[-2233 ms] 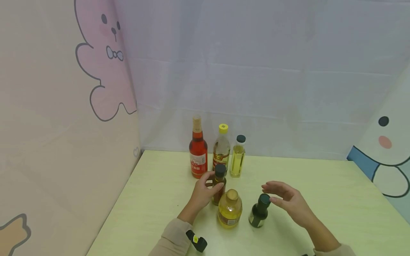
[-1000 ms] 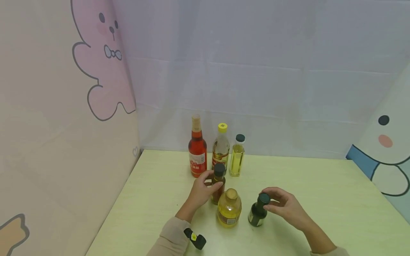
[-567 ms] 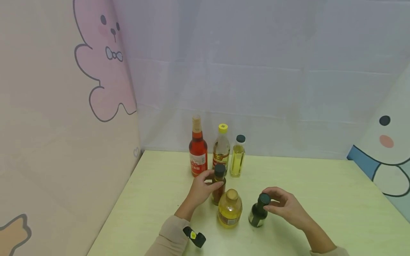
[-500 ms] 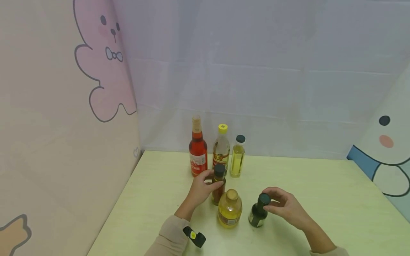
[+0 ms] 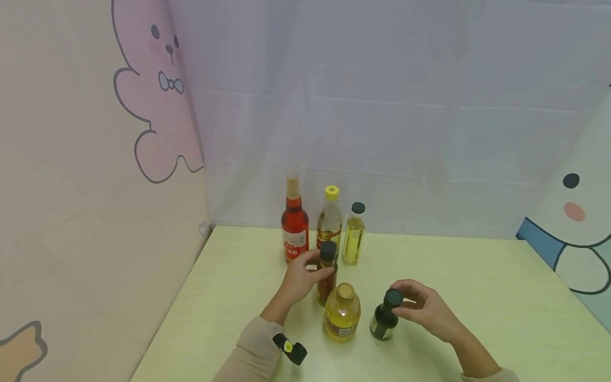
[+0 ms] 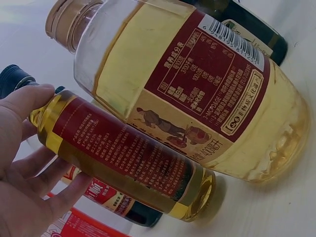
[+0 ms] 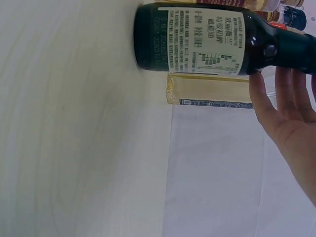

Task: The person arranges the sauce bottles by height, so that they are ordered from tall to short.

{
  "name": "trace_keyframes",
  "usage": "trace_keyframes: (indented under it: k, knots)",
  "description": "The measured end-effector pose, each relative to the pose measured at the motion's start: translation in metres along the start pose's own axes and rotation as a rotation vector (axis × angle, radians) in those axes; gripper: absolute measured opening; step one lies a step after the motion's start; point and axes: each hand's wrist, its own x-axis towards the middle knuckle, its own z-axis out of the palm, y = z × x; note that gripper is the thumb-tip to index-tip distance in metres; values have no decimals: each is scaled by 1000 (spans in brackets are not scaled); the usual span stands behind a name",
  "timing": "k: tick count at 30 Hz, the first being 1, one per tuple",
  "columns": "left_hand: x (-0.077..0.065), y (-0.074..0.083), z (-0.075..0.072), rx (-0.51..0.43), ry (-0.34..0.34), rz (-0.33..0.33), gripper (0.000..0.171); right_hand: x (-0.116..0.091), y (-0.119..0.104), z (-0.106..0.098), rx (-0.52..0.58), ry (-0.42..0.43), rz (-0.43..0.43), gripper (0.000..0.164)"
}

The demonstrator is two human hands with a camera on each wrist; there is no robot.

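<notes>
My left hand holds a slim oil bottle with a black cap near its neck. In the left wrist view, the thumb lies on its shoulder, and a dark red label covers its side. Just in front stands a round-bodied bottle of yellow oil with a gold cap; it overlaps the slim bottle's lower part in the head view. Farther right, my right hand pinches a small dark green bottle by its neck and cap. Its pale printed label shows in the right wrist view.
Behind, a tall red bottle, a yellow-capped bottle and a square oil bottle stand in a row near the back curtain. The pale table extends to both sides.
My right hand has come left and closed its fingers around the green bottle's neck. In the last half second, my left hand and the slim bottle have shifted slightly upward in view.
</notes>
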Motion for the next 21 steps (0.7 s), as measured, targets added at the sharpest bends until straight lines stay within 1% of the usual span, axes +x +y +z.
trace_keyframes:
  k: [4, 11, 18, 21]
  knots:
    - [3, 4, 0, 22, -22, 9, 40, 0, 0, 0, -9, 1, 2, 33]
    - [13, 11, 0, 79, -73, 0, 31, 1, -1, 0, -14, 4, 8, 33]
    - [26, 20, 1, 127, -109, 15, 37, 1, 0, -2, -12, -3, 4, 33]
    - [31, 25, 2, 144, -133, -2, 40, 1, 1, -2, -7, -8, 4, 33]
